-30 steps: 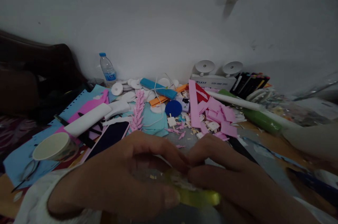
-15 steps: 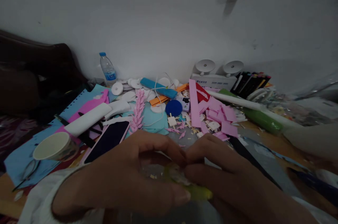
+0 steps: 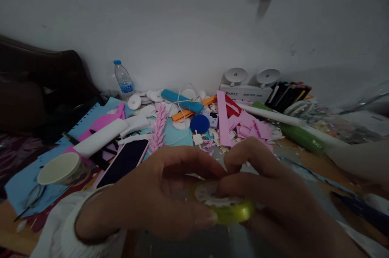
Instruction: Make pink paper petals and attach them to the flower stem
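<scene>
Both of my hands meet at the bottom centre over a small yellow-green tape roll (image 3: 226, 209). My left hand (image 3: 152, 197) curls around the roll's left side, thumb under it and forefinger over the top. My right hand (image 3: 273, 197) pinches the roll's top edge from the right with finger and thumb. The roll's pale inner face tilts up toward me. Just beyond my fingers lie pink paper scraps (image 3: 247, 128) and a pink folded paper spike (image 3: 159, 126).
A dark phone (image 3: 124, 161), a paper cup (image 3: 60, 169), a white cylinder (image 3: 100, 137) and blue sheets lie at left. A water bottle (image 3: 123, 79), a blue disc (image 3: 199, 123), a white box with suction cups (image 3: 246, 88), markers (image 3: 288, 95) and a green tube (image 3: 299, 136) stand behind.
My hands have risen slightly and turned the tape roll, so its round pale face now shows. My right forefinger has lifted higher over the roll.
</scene>
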A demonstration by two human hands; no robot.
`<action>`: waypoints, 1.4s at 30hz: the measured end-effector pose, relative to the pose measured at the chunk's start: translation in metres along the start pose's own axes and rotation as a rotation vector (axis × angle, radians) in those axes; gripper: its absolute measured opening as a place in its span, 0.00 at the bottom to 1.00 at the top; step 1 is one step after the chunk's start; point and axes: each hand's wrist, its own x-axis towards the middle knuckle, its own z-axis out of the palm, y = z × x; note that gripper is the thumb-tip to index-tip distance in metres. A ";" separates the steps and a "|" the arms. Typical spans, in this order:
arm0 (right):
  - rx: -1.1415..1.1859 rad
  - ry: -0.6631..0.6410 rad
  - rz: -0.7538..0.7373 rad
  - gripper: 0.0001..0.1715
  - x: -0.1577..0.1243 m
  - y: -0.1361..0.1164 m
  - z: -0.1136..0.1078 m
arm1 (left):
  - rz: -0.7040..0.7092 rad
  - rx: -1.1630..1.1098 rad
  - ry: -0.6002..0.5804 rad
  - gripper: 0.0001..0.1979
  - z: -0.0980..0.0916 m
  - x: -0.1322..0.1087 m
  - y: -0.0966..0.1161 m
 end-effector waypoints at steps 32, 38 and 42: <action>0.285 -0.031 0.153 0.17 -0.061 0.016 0.066 | -0.164 -0.168 -0.164 0.17 -0.021 0.011 -0.085; 0.397 -0.008 0.214 0.18 -0.067 0.018 0.070 | -0.255 -0.163 -0.271 0.20 -0.024 0.016 -0.095; 0.410 -0.006 0.253 0.19 -0.061 0.018 0.067 | -0.281 -0.202 -0.291 0.18 -0.025 0.014 -0.099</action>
